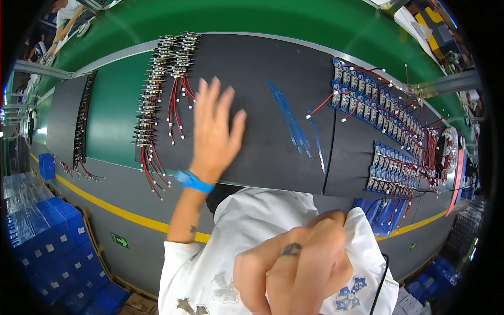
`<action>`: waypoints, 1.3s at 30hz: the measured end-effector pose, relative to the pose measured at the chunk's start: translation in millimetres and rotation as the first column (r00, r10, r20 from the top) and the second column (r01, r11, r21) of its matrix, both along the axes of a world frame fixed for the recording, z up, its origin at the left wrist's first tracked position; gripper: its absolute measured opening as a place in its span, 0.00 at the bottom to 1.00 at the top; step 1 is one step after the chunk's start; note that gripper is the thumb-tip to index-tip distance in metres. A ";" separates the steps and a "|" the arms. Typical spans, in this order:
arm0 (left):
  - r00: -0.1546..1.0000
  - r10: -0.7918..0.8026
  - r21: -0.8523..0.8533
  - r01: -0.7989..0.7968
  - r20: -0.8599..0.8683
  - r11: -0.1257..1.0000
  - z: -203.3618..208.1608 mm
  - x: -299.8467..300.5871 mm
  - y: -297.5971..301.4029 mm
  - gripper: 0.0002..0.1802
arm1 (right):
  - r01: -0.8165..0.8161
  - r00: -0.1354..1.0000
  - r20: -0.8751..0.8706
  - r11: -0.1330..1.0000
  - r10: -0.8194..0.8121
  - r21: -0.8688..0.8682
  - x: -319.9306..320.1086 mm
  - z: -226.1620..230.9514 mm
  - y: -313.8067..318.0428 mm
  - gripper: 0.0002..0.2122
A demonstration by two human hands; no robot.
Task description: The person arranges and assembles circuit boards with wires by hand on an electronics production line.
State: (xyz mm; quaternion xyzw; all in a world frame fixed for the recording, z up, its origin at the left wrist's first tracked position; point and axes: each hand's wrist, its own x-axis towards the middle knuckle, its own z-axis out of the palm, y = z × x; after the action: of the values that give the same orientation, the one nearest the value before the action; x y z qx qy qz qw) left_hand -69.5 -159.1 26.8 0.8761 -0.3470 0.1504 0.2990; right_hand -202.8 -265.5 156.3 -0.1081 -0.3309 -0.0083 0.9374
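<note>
My left hand (215, 131), with a blue wristband, is over the black mat (241, 58), fingers stretched and apart, holding nothing. Closest to it are two rows of small circuit boards (181, 58) standing on edge, with red and black wires and white plugs hanging from them. My right hand (299, 262) is raised close to the camera in front of my white shirt. Its fingers are curled shut, and whatever may be inside is hidden. To the right of my left hand, a bunch of thin blue strips (289, 121) lies on the mat, with one separate strip (316, 139) beside it.
Rows of blue circuit boards (378, 100) with tangled red wires fill the bench's right end. Another black board (65, 115) edged with wired parts lies at the far left. Stacked blue boxes (52, 247) stand on the floor at left. A person's arm (60, 37) shows top left.
</note>
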 end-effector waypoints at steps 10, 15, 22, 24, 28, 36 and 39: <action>0.950 -0.013 0.385 -0.114 0.312 0.916 -9.4 244.7 -4.7 0.25 | 0.295 0.955 -0.051 0.942 -0.291 0.158 -21.4 13.5 6.0 0.11; 1.000 0.020 0.661 -0.020 0.008 0.750 -18.6 256.1 -18.0 0.31 | 0.324 0.940 0.116 0.946 -0.321 -0.002 -29.1 -1.9 -19.0 0.11; 0.997 0.038 0.641 -0.073 0.068 0.764 -27.3 267.1 -16.5 0.28 | 0.550 0.831 -0.177 0.827 -0.528 0.115 -33.9 18.9 -17.7 0.09; 0.997 0.043 0.650 -0.078 0.069 0.756 -19.9 265.3 -10.8 0.28 | 0.393 0.918 -0.032 0.918 -0.395 -0.059 -39.5 10.4 -28.6 0.09; 0.993 0.034 0.633 -0.100 0.116 0.768 -19.7 270.6 -6.7 0.29 | 0.472 0.871 0.262 0.856 -0.416 -0.210 -31.1 -11.8 -55.3 0.12; 0.969 -0.094 0.004 0.096 0.229 0.995 78.3 153.1 -19.9 0.18 | 0.089 0.220 0.327 -0.315 -0.919 -0.945 -19.6 -117.7 -101.9 0.09; 0.976 -0.217 -0.200 0.210 -0.013 0.957 106.6 47.3 -29.1 0.15 | 0.043 -0.088 0.339 -0.344 -0.937 -0.938 1.6 -158.2 -136.8 0.17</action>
State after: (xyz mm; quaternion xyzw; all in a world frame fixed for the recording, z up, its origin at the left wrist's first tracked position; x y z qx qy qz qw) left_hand -22.2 -188.2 133.4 0.8020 -0.4176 0.1357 0.4049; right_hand -201.2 -402.3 -1.9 -0.7595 0.3143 -0.3534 0.4466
